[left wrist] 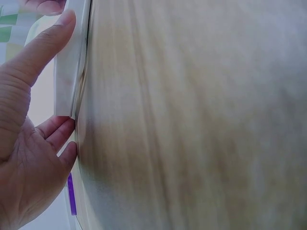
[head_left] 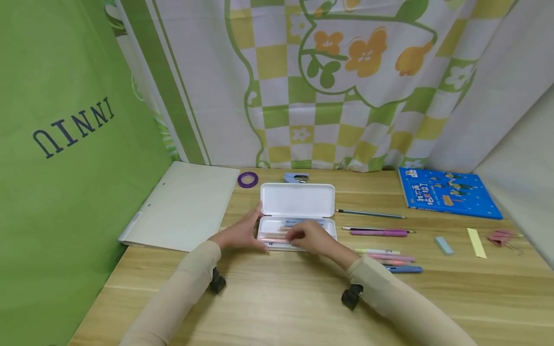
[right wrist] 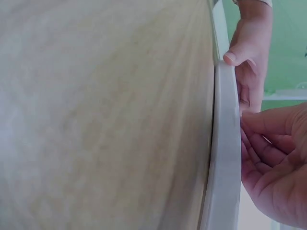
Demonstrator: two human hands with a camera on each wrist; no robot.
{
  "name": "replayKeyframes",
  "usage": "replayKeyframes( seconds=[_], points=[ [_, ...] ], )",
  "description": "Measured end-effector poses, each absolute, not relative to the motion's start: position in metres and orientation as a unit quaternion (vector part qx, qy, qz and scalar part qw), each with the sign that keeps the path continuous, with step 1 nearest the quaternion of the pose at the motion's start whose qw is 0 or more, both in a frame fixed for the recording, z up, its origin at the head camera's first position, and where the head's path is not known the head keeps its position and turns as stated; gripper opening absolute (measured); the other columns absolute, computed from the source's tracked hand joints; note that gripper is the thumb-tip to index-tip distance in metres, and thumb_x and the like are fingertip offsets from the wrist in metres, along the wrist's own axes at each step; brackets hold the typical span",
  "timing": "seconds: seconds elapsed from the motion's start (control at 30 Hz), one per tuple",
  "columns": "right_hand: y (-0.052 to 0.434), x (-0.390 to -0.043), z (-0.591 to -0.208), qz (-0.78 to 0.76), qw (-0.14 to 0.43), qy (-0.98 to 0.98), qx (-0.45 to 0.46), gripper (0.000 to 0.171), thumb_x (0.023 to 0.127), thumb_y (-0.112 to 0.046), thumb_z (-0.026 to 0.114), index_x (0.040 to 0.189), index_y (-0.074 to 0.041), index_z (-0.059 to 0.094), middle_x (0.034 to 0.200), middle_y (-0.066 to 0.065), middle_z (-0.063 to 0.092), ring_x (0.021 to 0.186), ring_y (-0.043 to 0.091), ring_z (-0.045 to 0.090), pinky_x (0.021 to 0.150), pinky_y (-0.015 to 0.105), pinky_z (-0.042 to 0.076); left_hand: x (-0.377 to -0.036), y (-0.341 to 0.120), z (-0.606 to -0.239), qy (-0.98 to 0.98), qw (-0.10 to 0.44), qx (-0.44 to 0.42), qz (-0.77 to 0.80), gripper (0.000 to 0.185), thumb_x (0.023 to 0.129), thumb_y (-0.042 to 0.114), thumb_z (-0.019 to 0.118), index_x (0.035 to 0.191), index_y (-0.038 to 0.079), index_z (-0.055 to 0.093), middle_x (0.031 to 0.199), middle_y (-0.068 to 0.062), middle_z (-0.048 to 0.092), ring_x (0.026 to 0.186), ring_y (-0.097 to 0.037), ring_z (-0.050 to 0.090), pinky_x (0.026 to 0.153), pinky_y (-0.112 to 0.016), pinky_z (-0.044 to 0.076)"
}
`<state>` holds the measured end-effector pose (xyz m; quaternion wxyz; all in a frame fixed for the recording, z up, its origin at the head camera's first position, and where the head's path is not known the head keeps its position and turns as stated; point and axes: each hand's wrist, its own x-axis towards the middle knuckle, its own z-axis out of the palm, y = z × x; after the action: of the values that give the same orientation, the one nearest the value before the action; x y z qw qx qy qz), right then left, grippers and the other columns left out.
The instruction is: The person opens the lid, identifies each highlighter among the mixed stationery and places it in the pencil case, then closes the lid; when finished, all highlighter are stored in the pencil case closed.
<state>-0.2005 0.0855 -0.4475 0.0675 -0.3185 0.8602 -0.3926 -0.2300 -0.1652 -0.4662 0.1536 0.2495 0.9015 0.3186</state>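
Observation:
A white pencil case (head_left: 297, 200) lies with its lid raised at the back. Several pens and pencils (head_left: 277, 235) lie in its lower half, partly hidden by my right hand. My left hand (head_left: 242, 233) grips the left end of the case; in the left wrist view its thumb (left wrist: 53, 38) lies against the front wall and its fingertips (left wrist: 60, 132) touch the end. Over the lower half, my right hand (head_left: 312, 238) reaches in with curled fingers. In the right wrist view the case wall (right wrist: 225, 143) hides those fingertips, so I cannot tell what they pinch.
Right of the case lie several pens (head_left: 391, 258), a purple pen (head_left: 378, 233) and a pencil (head_left: 372, 214). Farther right are an eraser (head_left: 444, 245), a yellow strip (head_left: 476, 242), pink clips (head_left: 501, 238) and a blue book (head_left: 450, 193). Tape (head_left: 247, 180), stapler (head_left: 296, 178) and folder (head_left: 182, 204) lie behind and left.

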Motion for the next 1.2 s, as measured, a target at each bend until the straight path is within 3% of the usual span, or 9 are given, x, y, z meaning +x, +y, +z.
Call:
replayKeyframes(
  seconds=[0.3,0.43,0.63,0.93,1.2],
  points=[
    [0.120,-0.204,-0.431,-0.530,0.175,0.797,-0.231,0.019,0.088,-0.007,0.066,0.103,0.003,0.069,0.099,0.013,0.069,0.089,0.015,0.063,0.076,0.027,0.052,-0.231,-0.163,-0.469,0.897,0.147,0.261,0.324,0.141,0.060,0.043,0.087,0.149,0.003,-0.014,0.135,-0.013,0.040,0.132,-0.026,0.032,0.113,-0.039,0.019],
    [0.152,-0.203,-0.415,-0.542,0.179,0.795,-0.205,0.023,0.090,-0.010,0.064,0.108,0.004,0.066,0.105,0.015,0.067,0.093,0.016,0.062,0.082,0.032,0.052,-0.229,-0.162,-0.465,0.896,0.149,0.259,0.328,0.140,0.060,0.041,0.088,0.148,0.001,-0.014,0.136,-0.014,0.040,0.133,-0.028,0.031,0.114,-0.041,0.019],
    [0.215,-0.198,-0.408,-0.507,0.168,0.827,-0.173,0.025,0.089,-0.013,0.066,0.110,0.002,0.065,0.106,0.017,0.065,0.093,0.018,0.061,0.081,0.037,0.053,-0.229,-0.164,-0.465,0.894,0.150,0.262,0.332,0.140,0.061,0.040,0.088,0.148,0.000,-0.014,0.136,-0.015,0.040,0.133,-0.028,0.031,0.113,-0.041,0.019],
    [0.283,-0.190,-0.426,-0.448,0.203,0.852,-0.178,0.025,0.088,-0.002,0.063,0.111,0.009,0.062,0.102,0.019,0.065,0.090,0.023,0.060,0.074,0.029,0.054,-0.231,-0.166,-0.467,0.895,0.146,0.264,0.329,0.141,0.060,0.044,0.088,0.148,0.000,-0.013,0.135,-0.013,0.041,0.130,-0.024,0.034,0.113,-0.038,0.021],
    [0.298,-0.191,-0.439,-0.379,0.231,0.873,-0.204,0.022,0.086,0.000,0.063,0.108,0.002,0.065,0.100,0.009,0.065,0.084,0.017,0.055,0.070,0.024,0.050,-0.230,-0.165,-0.466,0.895,0.146,0.262,0.329,0.139,0.061,0.041,0.088,0.148,-0.003,-0.012,0.134,-0.013,0.042,0.131,-0.025,0.034,0.113,-0.040,0.021]
  ],
)
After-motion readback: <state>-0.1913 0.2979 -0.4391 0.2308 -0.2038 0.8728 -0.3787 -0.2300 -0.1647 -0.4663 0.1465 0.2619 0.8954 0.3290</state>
